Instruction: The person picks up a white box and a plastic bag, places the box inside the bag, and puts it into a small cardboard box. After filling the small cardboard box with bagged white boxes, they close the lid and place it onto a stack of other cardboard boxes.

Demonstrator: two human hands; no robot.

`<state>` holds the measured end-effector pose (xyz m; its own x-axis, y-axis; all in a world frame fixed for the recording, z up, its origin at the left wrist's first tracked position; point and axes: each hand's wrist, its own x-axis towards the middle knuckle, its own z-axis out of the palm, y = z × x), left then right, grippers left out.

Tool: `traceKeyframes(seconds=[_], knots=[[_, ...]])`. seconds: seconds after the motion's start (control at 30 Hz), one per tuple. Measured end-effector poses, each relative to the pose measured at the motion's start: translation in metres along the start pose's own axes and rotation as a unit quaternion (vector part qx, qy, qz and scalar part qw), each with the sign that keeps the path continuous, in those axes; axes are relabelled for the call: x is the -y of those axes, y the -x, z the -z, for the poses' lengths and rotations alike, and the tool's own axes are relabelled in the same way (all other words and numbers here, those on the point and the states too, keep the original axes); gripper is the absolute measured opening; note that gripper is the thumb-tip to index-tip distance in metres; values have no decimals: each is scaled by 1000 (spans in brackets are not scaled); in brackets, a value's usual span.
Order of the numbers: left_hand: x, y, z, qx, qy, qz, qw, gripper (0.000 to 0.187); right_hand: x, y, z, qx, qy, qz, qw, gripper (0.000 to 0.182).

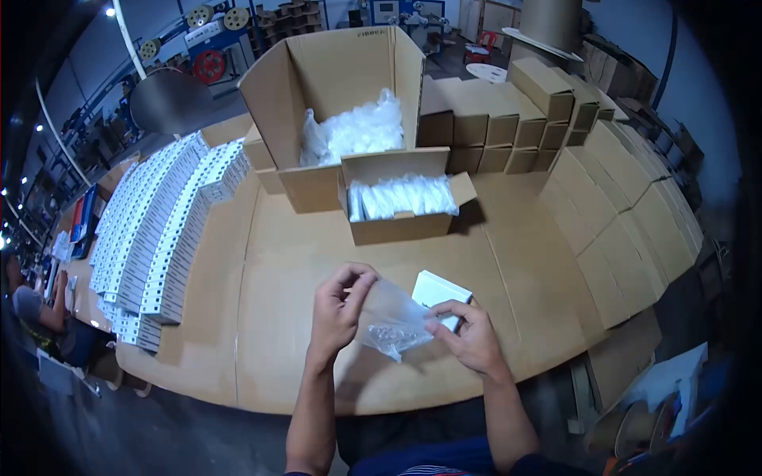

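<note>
Between my hands a clear plastic bag (389, 316) is stretched, with small clear pieces visible in its lower part. My left hand (343, 305) pinches the bag's upper left side. The fingers of my right hand (467, 335) are closed on its right side. Just behind my right hand, a white box (435, 292) lies on the brown table (302, 317), partly covered by the hand. Farther back stands a small open carton (401, 230), filled with a row of clear plastic bags (403, 197).
Behind it, a large open carton (337, 71) holds crumpled clear bags (357, 129). Long stacks of small white boxes (151, 230) line the left side. Brown cartons (603, 214) are piled at the right and back right. A person (48, 305) sits at the far left.
</note>
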<state>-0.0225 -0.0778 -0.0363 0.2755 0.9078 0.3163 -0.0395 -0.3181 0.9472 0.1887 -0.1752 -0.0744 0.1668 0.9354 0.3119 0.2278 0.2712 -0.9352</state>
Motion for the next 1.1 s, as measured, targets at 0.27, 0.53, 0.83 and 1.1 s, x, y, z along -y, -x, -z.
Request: traceKeyframes(seconds=[0.27, 0.53, 0.83, 1.1], knots=[[28, 55, -22, -104, 123, 65, 985, 21, 1, 52, -14, -66, 12, -94, 993, 17], [22, 125, -61, -153, 51, 121, 979, 16, 0, 80, -35, -149, -39, -101, 983, 27], [33, 132, -52, -195, -39, 40, 979, 28, 5, 87, -32, -122, -60, -103, 985, 34], [9, 123, -35, -180, -265, -162, 933, 37, -1, 80, -27, -136, 54, 38, 989, 18]])
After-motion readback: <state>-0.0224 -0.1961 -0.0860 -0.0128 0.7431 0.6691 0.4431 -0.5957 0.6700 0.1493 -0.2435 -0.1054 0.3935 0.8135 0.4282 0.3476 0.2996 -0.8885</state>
